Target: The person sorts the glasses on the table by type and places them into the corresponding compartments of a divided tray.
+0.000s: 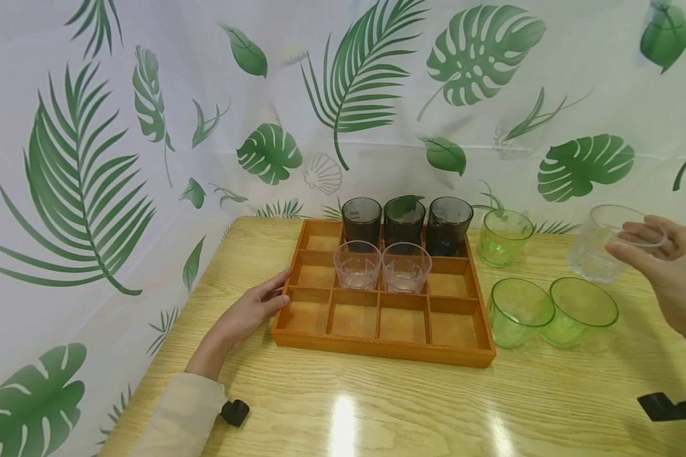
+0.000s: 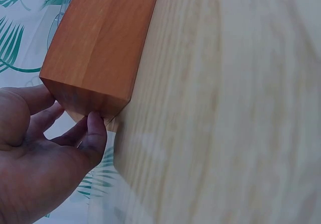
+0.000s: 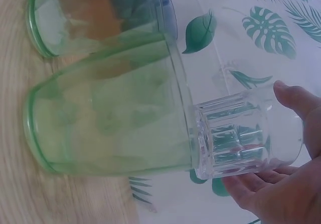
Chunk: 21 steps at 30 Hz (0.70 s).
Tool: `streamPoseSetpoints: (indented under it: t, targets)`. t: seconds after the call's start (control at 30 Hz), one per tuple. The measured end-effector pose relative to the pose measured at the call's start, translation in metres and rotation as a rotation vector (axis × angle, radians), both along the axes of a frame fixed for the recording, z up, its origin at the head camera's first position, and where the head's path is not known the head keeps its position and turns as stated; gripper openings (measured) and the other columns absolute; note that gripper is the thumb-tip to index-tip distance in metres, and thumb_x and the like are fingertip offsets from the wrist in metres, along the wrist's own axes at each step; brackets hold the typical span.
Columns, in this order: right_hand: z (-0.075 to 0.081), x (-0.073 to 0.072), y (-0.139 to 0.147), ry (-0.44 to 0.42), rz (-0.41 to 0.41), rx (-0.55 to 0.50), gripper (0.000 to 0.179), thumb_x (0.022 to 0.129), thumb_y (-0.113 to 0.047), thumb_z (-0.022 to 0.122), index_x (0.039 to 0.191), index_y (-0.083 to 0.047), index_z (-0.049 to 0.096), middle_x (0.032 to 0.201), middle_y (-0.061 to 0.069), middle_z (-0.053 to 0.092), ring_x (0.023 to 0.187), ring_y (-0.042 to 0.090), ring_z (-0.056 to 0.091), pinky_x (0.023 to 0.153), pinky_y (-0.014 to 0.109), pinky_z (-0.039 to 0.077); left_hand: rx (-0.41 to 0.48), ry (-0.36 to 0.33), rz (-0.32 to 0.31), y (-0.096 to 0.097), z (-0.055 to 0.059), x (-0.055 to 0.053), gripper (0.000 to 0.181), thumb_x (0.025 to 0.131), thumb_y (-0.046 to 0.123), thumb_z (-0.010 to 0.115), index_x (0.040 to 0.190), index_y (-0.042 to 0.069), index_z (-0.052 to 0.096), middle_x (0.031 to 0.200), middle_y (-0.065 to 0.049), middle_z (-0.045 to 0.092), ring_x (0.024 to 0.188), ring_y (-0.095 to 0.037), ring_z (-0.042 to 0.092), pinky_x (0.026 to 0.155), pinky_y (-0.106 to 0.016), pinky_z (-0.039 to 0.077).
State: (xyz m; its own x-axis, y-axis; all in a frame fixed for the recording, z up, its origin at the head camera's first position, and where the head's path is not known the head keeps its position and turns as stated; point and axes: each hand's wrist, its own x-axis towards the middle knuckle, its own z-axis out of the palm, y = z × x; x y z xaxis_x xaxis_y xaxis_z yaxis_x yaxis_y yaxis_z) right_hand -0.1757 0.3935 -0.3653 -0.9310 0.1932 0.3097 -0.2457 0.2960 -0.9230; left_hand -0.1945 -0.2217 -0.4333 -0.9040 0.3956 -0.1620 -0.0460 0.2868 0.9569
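Note:
My left hand (image 1: 257, 311) holds the left side of a wooden compartment tray (image 1: 383, 353); in the left wrist view its bent fingers (image 2: 95, 138) meet the tray's end wall (image 2: 83, 99). On the right, my right hand (image 1: 677, 266) grips a clear tumbler (image 1: 597, 254) near its rim, the fluted base pointing away from the palm in the right wrist view. Dark grey tumblers (image 1: 361, 222) fill three back compartments. Two clear tumblers (image 1: 357, 270) (image 1: 406, 271) stand in the middle row's two central compartments.
Right of the tray, three green tumblers stand on the wooden table: one at the back (image 1: 504, 241) and two side by side in front (image 1: 517, 317) (image 1: 577, 317). A white leaf-print sheet (image 1: 206, 190) rises behind the table and along its left side.

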Motion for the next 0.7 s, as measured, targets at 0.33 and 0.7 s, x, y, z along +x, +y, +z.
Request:
streamPoseSetpoints:
  t: [0.33,0.7]
  targets:
    - [0.007,0.002,-0.014,-0.042,0.025,0.112,0.083,0.101,-0.001,0.065,0.165,-0.005,0.013,0.127,-0.02,0.052,0.113,-0.009,0.052,0.09,0.001,0.04,-0.002,0.004,0.0,-0.001,-0.001,0.0,0.065,0.11,0.018,0.051,0.167,0.019,0.02,0.171,-0.014,0.013,0.155,-0.036,0.018,0.121,-0.053,0.025]
    - [0.01,0.002,-0.031,-0.128,0.01,0.241,0.082,0.103,-0.019,0.067,0.167,-0.016,0.014,0.132,-0.024,0.05,0.12,-0.006,0.046,0.094,0.003,0.039,-0.004,0.014,-0.005,-0.001,-0.003,-0.001,0.064,0.11,0.019,0.051,0.167,0.019,0.021,0.171,-0.013,0.014,0.155,-0.036,0.019,0.121,-0.054,0.025]
